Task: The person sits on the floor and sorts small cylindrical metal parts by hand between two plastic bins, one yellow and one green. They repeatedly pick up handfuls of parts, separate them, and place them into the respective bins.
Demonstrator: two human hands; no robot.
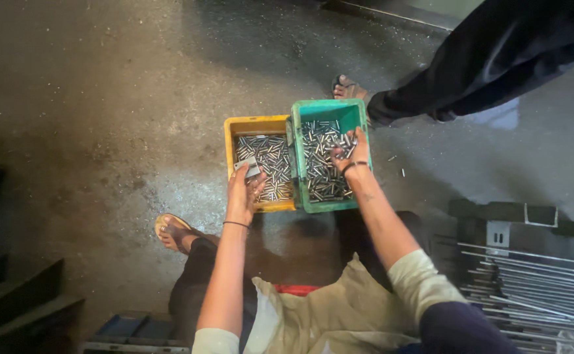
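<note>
Your left hand (pixel 244 190) grips a small grey gauge block (pixel 247 167) over the yellow bin (pixel 261 124); your right hand (pixel 349 154), at three o'clock, closes on pins (pixel 320 174) in the green bin (pixel 339 111).

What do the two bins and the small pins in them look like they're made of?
Yellow bin and green bin: probably moulded plastic, with solid matt colour and thick rims. Pins: apparently bare metal, silvery and glinting. The small grey block in the left hand also looks metallic, though it is too small to tell for sure.
</note>
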